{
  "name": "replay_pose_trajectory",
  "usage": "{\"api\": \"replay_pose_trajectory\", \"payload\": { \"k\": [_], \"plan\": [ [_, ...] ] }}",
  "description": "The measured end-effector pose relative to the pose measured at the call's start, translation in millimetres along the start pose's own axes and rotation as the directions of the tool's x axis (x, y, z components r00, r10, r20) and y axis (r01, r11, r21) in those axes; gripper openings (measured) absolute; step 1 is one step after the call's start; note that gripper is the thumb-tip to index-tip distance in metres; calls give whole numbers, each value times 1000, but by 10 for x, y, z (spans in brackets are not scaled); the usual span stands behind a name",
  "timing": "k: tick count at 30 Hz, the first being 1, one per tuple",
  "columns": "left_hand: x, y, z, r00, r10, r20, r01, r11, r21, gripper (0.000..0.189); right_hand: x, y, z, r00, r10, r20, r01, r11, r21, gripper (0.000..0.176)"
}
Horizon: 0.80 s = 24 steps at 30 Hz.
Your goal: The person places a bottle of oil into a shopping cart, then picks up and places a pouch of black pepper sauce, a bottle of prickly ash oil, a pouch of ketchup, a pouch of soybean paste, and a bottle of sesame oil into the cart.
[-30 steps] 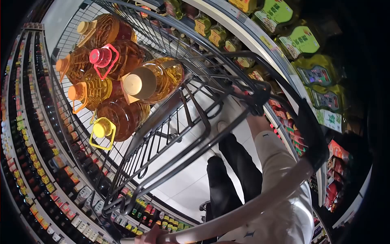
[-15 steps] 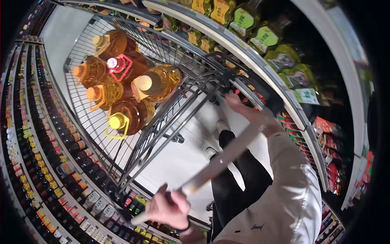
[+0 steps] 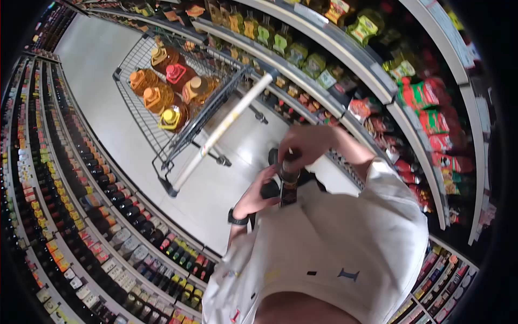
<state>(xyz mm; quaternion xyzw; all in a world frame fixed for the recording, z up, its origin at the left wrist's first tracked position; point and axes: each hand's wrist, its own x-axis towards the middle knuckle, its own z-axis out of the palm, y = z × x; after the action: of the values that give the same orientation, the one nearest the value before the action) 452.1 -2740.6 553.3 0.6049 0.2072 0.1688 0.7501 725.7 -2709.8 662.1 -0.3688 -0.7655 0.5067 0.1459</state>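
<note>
A dark bottle (image 3: 288, 186) with a label is held upright or nearly so, close in front of my white shirt. My right hand (image 3: 308, 144) closes round its top, over the cap and neck. From the other side my left hand (image 3: 258, 193), with a black band on the wrist, wraps its curved fingers against the bottle; part of the grip is hidden. The shopping cart (image 3: 200, 156) stands ahead, its light handle bar untouched. Several large oil bottles (image 3: 178, 75) with orange, red, yellow and pale caps are in its basket.
Shelves of bottles and jars (image 3: 124, 216) curve along the left. On the right, shelves hold green and yellow bottles (image 3: 264, 33) and red and green packets (image 3: 434, 121). The pale floor (image 3: 102, 65) shows between the shelf rows. More shelving (image 3: 437, 281) is at the lower right.
The cart is now farther off, and neither hand is by its handle. Both my hands have come together near my body, round the dark bottle.
</note>
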Motion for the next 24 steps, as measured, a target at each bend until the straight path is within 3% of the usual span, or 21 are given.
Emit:
{"api": "replay_pose_trajectory", "payload": {
  "k": [1, 2, 3, 5, 6, 8, 9, 11, 13, 15, 17, 21, 24],
  "plan": [
    [-21, 2, 134, 984, -6, 180, 49, 972, -231, 90, -12, -195, -64, 998, -50, -27, 52, 995, 91, 23],
    [-23, 259, 287, 969, 27, 246, 72, 921, -382, 86, -19, -333, -54, 990, -67, -126, 88, 982, 170, 24],
    [-49, 242, 370, 970, 17, 244, 80, 921, -382, 86, -12, -410, -37, 973, -74, -220, 127, 963, 238, 25],
    [-93, 184, 489, 970, 94, 226, 118, 631, -766, 83, 122, -438, 36, 906, -16, -423, 148, 948, 282, 25],
    [-29, 484, 607, 1000, 15, 25, 6, 745, -667, 69, 254, -393, 91, 909, -20, -417, 152, 946, 285, 25],
    [137, 524, 519, 999, 49, -3, -36, 681, -731, 62, 580, -218, 203, 718, 71, -692, 445, 718, 536, 20],
    [238, 557, 442, 997, 81, -17, -63, 615, -786, 57, 694, -183, 181, 725, 57, -686, 449, 716, 534, 20],
    [429, 702, 368, 996, 22, -89, -82, 644, -761, 60, 843, -137, 96, 630, 212, -747, 513, 607, 606, 18],
    [606, 722, 262, 994, 48, -93, -103, 627, -773, 60, 907, -116, -80, 642, 270, -717, 523, 529, 668, 17],
    [772, 799, 190, 992, 114, -50, -106, 562, -820, 56, 950, -85, -271, 617, 232, -752, 575, 520, 632, 16],
    [967, 921, 145, 987, 152, -50, -131, 592, -795, 56, 974, -66, -461, 587, 207, -783, 593, 548, 590, 16],
    [1296, 1050, 91, 984, 171, -57, -152, 619, -771, 58, 972, -59, -842, 581, 220, -783, 602, 531, 596, 18],
    [1519, 1205, 54, 988, 107, -114, -156, 644, -749, 60, 944, -115, -1100, 634, 223, -741, 570, 513, 642, 26]
  ]
}}
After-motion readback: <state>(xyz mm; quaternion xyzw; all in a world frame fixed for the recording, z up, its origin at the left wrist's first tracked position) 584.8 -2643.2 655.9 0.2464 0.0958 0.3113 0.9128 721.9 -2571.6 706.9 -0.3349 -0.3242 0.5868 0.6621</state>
